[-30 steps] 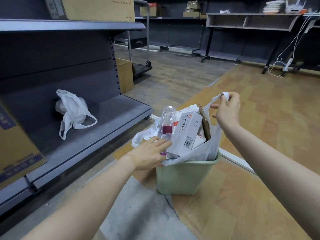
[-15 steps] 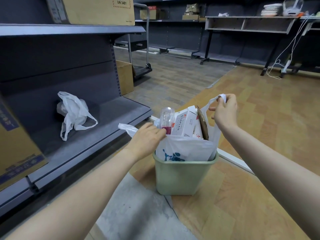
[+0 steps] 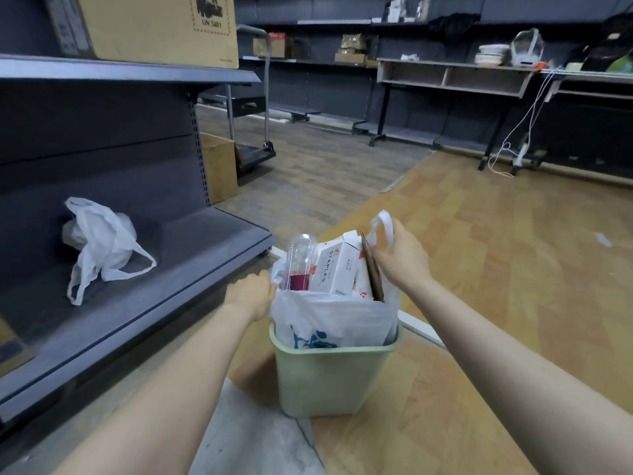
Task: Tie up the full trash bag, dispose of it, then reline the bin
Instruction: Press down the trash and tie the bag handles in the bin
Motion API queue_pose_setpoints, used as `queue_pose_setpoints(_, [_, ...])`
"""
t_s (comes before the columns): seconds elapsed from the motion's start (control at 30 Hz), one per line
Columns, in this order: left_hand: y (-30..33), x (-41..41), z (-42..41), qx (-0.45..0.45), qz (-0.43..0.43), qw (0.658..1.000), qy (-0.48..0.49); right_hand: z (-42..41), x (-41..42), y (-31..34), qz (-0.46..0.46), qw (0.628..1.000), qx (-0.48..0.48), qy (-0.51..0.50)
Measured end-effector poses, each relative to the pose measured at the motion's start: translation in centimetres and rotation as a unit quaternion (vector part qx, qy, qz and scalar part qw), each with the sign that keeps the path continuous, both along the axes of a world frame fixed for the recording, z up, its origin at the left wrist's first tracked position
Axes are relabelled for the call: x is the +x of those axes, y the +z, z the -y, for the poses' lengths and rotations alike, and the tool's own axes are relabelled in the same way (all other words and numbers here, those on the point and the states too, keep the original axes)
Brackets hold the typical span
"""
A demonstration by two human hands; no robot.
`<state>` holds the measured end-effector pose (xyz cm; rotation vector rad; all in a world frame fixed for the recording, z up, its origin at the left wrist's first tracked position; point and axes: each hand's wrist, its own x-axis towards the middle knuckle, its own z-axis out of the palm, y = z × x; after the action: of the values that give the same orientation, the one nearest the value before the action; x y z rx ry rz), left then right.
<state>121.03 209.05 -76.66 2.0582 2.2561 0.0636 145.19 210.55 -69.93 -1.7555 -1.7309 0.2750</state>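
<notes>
A pale green bin (image 3: pixel 329 378) stands on the floor, lined with a white plastic trash bag (image 3: pixel 329 320) that bears a blue print. A clear bottle (image 3: pixel 299 262), a white Staples box (image 3: pixel 337 269) and a piece of cardboard (image 3: pixel 371 272) stick up out of the bag. My right hand (image 3: pixel 400 255) pinches the bag's right handle loop (image 3: pixel 382 222), held above the rim. At the bag's left edge my left hand (image 3: pixel 251 294) grips the other side; its fingers are hidden behind the plastic. A spare white bag (image 3: pixel 99 245) lies on the low grey shelf (image 3: pixel 137 303).
A cardboard box (image 3: pixel 219 169) stands on the floor by the shelf end, with a platform cart (image 3: pixel 253 152) behind it. Another big box (image 3: pixel 154 29) sits on the upper shelf. Desks and white cables (image 3: pixel 513 132) line the far wall. Wooden floor lies right of the bin.
The bag's near side has been pulled up over the bin's contents. My left hand moved from the bag's front to its left edge, and my right hand lowered a little with the handle.
</notes>
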Motion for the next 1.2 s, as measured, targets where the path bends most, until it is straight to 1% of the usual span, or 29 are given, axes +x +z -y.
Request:
queue_pose_setpoints(0.07, [-0.1, 0.5, -1.1, -0.002, 0.039, 0.999, 0.007, -0.9, -0.1, 0.1, 0.063, 0.998, -0.014, -0.005])
queue_pose_setpoints(0.2, [0.9, 1.8, -3.6, 0.030, 0.125, 0.991, 0.049, -2.4, -0.3, 0.6, 0.121, 0.990, -0.066, -0.030])
queue_pose_setpoints(0.27, [0.6, 2.1, -4.1, 0.054, 0.154, 0.984, 0.074, -2.5, -0.4, 0.6, 0.123, 0.987, -0.091, -0.054])
queue_pose_setpoints(0.37, [-0.6, 1.8, -4.4, 0.110, 0.158, 0.977, 0.087, -2.3, -0.3, -0.3, 0.117, 0.987, -0.098, -0.056])
queue_pose_setpoints(0.47, [-0.2, 1.3, -4.3, 0.195, 0.132, 0.970, 0.066, -2.2, -0.5, -0.8, 0.071, 0.991, -0.114, -0.024])
queue_pose_setpoints(0.53, [0.1, 0.9, -4.3, 0.240, 0.114, 0.964, 0.022, -2.2, -0.8, -0.9, 0.058, 0.992, -0.116, -0.012])
queue_pose_setpoints(0.57, [-0.1, 0.8, -4.4, 0.248, 0.133, 0.959, 0.003, -2.2, -0.8, -0.9, 0.055, 0.992, -0.110, -0.011])
queue_pose_setpoints(0.6, [-0.4, 0.8, -4.4, 0.241, 0.186, 0.953, -0.004, -2.2, -0.7, -0.9, 0.050, 0.994, -0.100, -0.012])
queue_pose_setpoints(0.63, [-0.6, 0.7, -4.5, 0.218, 0.265, 0.939, 0.005, -2.1, -0.7, -0.9, 0.038, 0.995, -0.092, -0.012])
queue_pose_setpoints(0.7, [-0.8, 0.2, -4.7, 0.177, 0.394, 0.900, 0.054, -1.9, -0.7, -0.7, 0.003, 0.997, -0.082, 0.003])
queue_pose_setpoints(0.77, [-0.6, -0.6, -4.4, 0.133, 0.441, 0.882, 0.103, -1.9, -1.0, -0.5, -0.020, 0.996, -0.081, 0.035])
queue_pose_setpoints(0.83, [-0.8, -1.5, -4.2, 0.084, 0.471, 0.871, 0.113, -2.1, -1.5, -0.4, -0.015, 0.993, -0.097, 0.067])
queue_pose_setpoints(0.9, [-1.2, -2.1, -4.1, 0.026, 0.473, 0.876, 0.090, -2.2, -1.9, -0.5, 0.016, 0.990, -0.112, 0.082])
queue_pose_setpoints(1.0, [-1.6, -2.5, -4.1, -0.021, 0.428, 0.898, 0.097, -2.0, -2.2, -0.7, 0.048, 0.990, -0.107, 0.079])
queue_pose_setpoints(1.13, [-1.6, -2.1, -4.1, 0.012, 0.409, 0.900, 0.148, -1.5, -2.6, -0.5, 0.088, 0.989, -0.092, 0.082])
queue_pose_setpoints(1.2, [-1.6, -1.8, -4.0, 0.046, 0.380, 0.907, 0.178, -1.2, -2.7, -0.4, 0.103, 0.987, -0.085, 0.085])
